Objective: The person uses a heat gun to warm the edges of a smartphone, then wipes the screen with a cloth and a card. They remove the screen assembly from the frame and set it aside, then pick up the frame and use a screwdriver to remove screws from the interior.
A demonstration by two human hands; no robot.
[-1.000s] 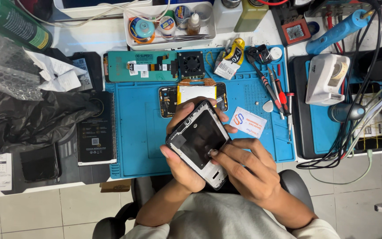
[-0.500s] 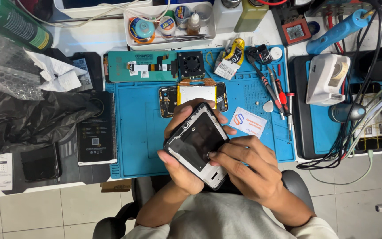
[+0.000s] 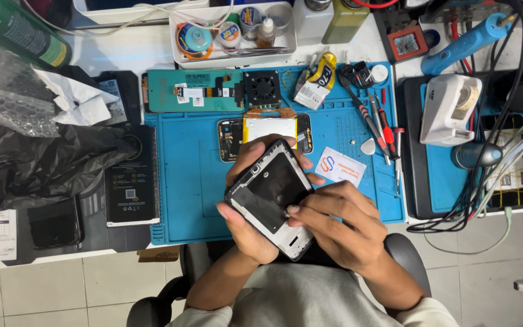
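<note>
A phone frame (image 3: pixel 272 197), dark inside with a pale rim, is held tilted above the near edge of the blue mat (image 3: pixel 195 181), over the person's lap. It is cradled from below and from its left by the left hand (image 3: pixel 246 227), whose fingers are curled around the far edge and whose thumb is laid along the near left side. The right hand (image 3: pixel 343 227) is closed over the frame's lower right corner, with one fingertip pressed onto the dark inner face; the corner itself is hidden beneath it.

Just beyond the frame, an opened phone (image 3: pixel 266 132) with a pale battery is laid flat on the mat, its near edge covered by the left fingertips. A white card (image 3: pixel 340 166) is lying just to the right of the frame. Tweezers and screwdrivers (image 3: pixel 378 124) are laid further right on the mat.

At the far side of the desk (image 3: pixel 122 48), a white tray (image 3: pixel 286 45) is filled with tape rolls (image 3: pixel 195 37) and small bottles; its contents are partly cut off by the upper edge. A black bag (image 3: pixel 37 166) is crumpled on the left, and what is under it cannot be made out. Cables (image 3: pixel 485 181) are tangled at the right.
</note>
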